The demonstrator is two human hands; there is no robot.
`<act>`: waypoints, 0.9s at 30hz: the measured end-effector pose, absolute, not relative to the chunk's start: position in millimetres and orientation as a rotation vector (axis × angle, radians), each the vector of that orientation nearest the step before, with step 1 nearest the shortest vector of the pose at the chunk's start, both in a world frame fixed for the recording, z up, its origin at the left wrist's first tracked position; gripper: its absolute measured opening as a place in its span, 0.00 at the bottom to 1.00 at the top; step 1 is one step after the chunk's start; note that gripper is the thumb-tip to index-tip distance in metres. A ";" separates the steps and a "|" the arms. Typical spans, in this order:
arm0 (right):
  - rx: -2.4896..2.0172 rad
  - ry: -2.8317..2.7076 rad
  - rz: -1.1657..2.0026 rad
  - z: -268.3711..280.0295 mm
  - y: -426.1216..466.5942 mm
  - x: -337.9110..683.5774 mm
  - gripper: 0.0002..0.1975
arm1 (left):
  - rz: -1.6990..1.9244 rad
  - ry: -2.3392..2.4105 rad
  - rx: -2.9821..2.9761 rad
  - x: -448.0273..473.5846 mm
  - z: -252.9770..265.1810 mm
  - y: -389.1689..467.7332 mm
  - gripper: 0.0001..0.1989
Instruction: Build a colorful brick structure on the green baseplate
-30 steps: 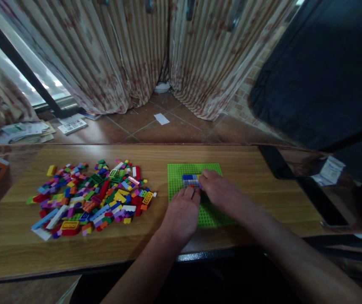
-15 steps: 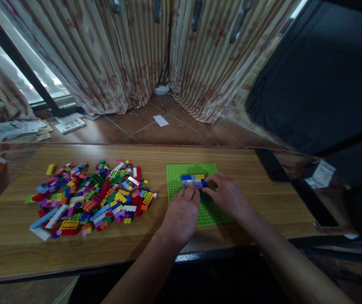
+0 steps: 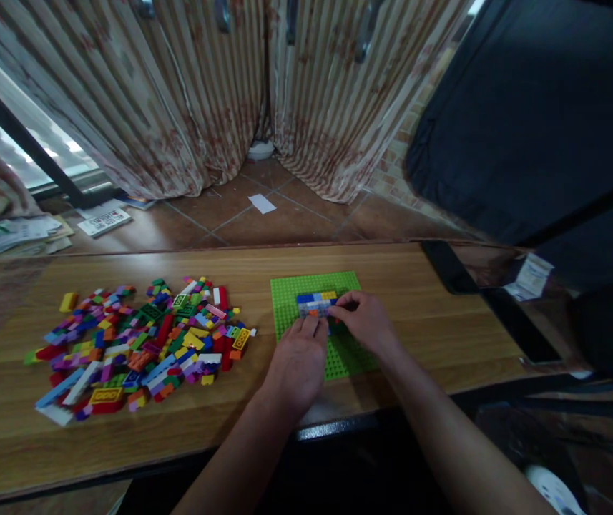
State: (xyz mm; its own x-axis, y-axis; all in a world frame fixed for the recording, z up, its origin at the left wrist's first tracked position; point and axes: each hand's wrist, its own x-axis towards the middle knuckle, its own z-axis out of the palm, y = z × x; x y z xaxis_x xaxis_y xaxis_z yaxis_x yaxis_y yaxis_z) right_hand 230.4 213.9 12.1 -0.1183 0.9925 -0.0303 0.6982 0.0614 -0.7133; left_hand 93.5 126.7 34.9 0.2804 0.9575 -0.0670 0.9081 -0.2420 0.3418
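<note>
One block (image 3: 314,303) on the plate (image 3: 285,295) lies long axis left to right, near side against the left hand (image 3: 298,365), right end at the right hand (image 3: 369,322); we cannot tell either grip.

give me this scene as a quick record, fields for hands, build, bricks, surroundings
left hand: left hand, fingertips at the near side of the block build
right hand: right hand, fingertips at the build's right end; grip unclear
build: block build, blue and yellow along its far side
base: green baseplate
bricks: loose mixed-colour pile, left of baseplate
surface: wooden table
beyond: striped curtains
</note>
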 end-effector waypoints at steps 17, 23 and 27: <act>-1.516 -1.596 0.926 11.1 213.0 238.7 0.14 | 0.935 1.785 2.013 52.4 40.2 127.7 0.16; -1.376 -1.199 1.031 26.6 215.8 239.7 0.15 | 1.361 2.065 1.669 2.4 48.3 127.5 0.12; -1.334 -1.272 1.016 35.3 207.2 227.6 0.14 | 1.652 2.128 1.325 -19.6 52.8 122.8 0.14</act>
